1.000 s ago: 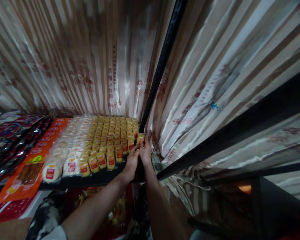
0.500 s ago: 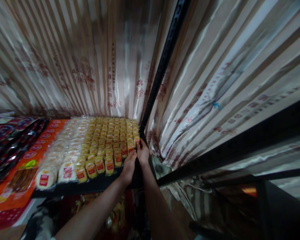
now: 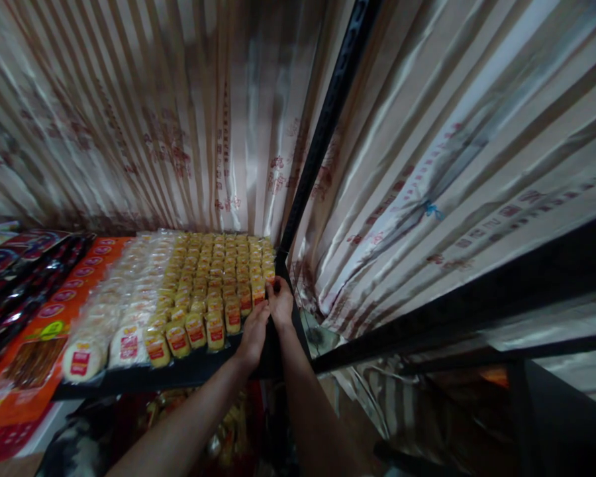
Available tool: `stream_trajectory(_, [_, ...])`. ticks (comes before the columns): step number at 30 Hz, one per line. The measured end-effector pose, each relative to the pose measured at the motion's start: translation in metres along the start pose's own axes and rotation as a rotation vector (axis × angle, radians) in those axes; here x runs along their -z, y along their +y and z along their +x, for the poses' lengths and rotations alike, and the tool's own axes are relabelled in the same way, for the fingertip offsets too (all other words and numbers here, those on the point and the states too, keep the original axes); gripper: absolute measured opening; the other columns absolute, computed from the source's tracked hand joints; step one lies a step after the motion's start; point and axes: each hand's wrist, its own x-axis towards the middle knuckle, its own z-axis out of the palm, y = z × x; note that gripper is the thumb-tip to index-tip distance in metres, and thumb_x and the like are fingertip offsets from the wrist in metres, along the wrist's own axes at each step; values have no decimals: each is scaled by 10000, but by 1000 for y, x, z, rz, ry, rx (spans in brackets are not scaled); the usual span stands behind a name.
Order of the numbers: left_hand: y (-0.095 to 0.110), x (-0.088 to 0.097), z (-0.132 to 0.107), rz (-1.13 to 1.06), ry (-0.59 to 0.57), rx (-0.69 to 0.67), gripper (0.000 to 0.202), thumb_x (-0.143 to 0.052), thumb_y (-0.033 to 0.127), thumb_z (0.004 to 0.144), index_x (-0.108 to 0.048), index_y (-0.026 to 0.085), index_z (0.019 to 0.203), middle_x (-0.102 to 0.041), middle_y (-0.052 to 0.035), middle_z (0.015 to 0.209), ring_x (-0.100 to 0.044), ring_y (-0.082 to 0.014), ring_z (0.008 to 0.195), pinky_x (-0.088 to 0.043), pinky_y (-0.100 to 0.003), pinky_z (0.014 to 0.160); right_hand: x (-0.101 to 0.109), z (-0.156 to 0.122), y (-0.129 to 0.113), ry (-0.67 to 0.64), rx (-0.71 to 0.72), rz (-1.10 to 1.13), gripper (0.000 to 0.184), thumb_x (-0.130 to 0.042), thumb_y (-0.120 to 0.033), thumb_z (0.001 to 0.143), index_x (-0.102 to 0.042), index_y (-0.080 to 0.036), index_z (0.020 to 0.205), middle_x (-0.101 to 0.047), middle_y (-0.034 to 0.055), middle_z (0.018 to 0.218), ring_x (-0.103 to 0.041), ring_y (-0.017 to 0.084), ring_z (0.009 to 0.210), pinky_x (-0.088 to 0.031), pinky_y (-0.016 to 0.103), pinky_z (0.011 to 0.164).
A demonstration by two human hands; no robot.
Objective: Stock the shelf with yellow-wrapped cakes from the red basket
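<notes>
Both my hands reach to the right end of a dark shelf [image 3: 179, 374] packed with rows of small yellow packaged cakes [image 3: 213, 278] with red labels. My left hand [image 3: 255, 329] has its fingers curled against the packets at the end of the nearest rows. My right hand [image 3: 279, 301] is closed in a pinch on a yellow packet at the shelf's right edge, beside the black upright post [image 3: 322, 132]. The packet under the fingers is mostly hidden.
White round packaged cakes [image 3: 104, 331] lie left of the yellow ones, then orange snack packs [image 3: 34, 344] and dark red packs [image 3: 10, 278]. Striped shiny plastic sheeting [image 3: 427, 165] hangs behind and to the right. A black shelf rail [image 3: 451, 298] runs right.
Both hands have shifted slightly left and down in the picture as the view moved; they stay at the shelf's right end on the yellow packets.
</notes>
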Motion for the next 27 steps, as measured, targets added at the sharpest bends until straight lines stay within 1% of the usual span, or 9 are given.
stream_trajectory(4, [1, -2, -1, -26, 0, 10, 244, -551, 209, 820, -664, 138, 1025, -619, -113, 1245, -571, -221, 1161, -448, -326, 985, 1, 0, -5, 11, -18, -40, 300, -509, -392, 795, -572, -166, 983, -648, 68, 894, -616, 193, 781, -492, 319, 761])
stream_trajectory(9, [0, -2, -4, -49, -2, 7, 259, -609, 245, 783, -671, 138, 1010, -610, -123, 1252, -563, -242, 1167, -453, -340, 981, -1, -2, -1, 35, -20, 65, 299, -518, -384, 785, -562, -167, 986, -647, 73, 919, -622, 190, 812, -505, 323, 769])
stream_trajectory(13, [1, -1, -10, -45, -7, 4, 269, -633, 262, 760, -674, 136, 993, -630, -135, 1206, -589, -245, 1116, -475, -345, 937, -2, -2, 3, 54, -38, 154, 371, -547, -397, 768, -563, -152, 1046, -644, 87, 954, -622, 199, 877, -512, 329, 796])
stream_trajectory(16, [2, -1, -14, -26, 1, 9, 247, -619, 249, 752, -676, 128, 960, -654, -133, 1145, -616, -234, 1039, -498, -326, 863, 1, -5, 2, 79, -63, 195, 450, -553, -414, 764, -554, -131, 1114, -638, 112, 1002, -621, 204, 904, -515, 332, 803])
stream_trajectory(18, [1, -2, -17, -15, -2, 3, 221, -598, 233, 748, -673, 123, 925, -670, -127, 1087, -629, -216, 972, -505, -301, 802, 5, -10, -1, 94, -67, 181, 483, -551, -429, 764, -556, -119, 1135, -630, 133, 1043, -613, 214, 939, -513, 336, 810])
stream_trajectory(21, [-4, 0, -22, 0, -20, -7, 186, -593, 224, 722, -666, 134, 868, -691, -95, 960, -633, -188, 876, -497, -260, 716, 13, -26, -7, 122, -48, 147, 502, -503, -459, 792, -564, -104, 1142, -605, 166, 1132, -589, 230, 1015, -509, 341, 817])
stream_trajectory(23, [-10, 3, -29, 23, -23, -19, 165, -593, 221, 697, -668, 148, 825, -691, -65, 873, -624, -172, 810, -480, -242, 671, 18, -44, -12, 132, -41, 143, 489, -453, -467, 823, -573, -108, 1132, -608, 165, 1143, -592, 225, 1008, -507, 337, 810])
stream_trajectory(25, [-17, 9, -41, 40, -20, -49, 136, -580, 219, 676, -666, 158, 762, -681, -40, 788, -603, -159, 741, -462, -238, 651, 23, -66, -17, 120, -45, 163, 465, -420, -461, 849, -579, -126, 1130, -624, 149, 1131, -607, 210, 974, -506, 326, 797])
stream_trajectory(27, [-24, 19, -59, 52, -34, -76, 119, -569, 225, 659, -661, 164, 703, -670, -28, 731, -585, -156, 707, -453, -244, 663, 28, -91, -24, 100, -53, 193, 439, -408, -450, 867, -580, -148, 1136, -632, 133, 1140, -618, 199, 962, -506, 315, 786])
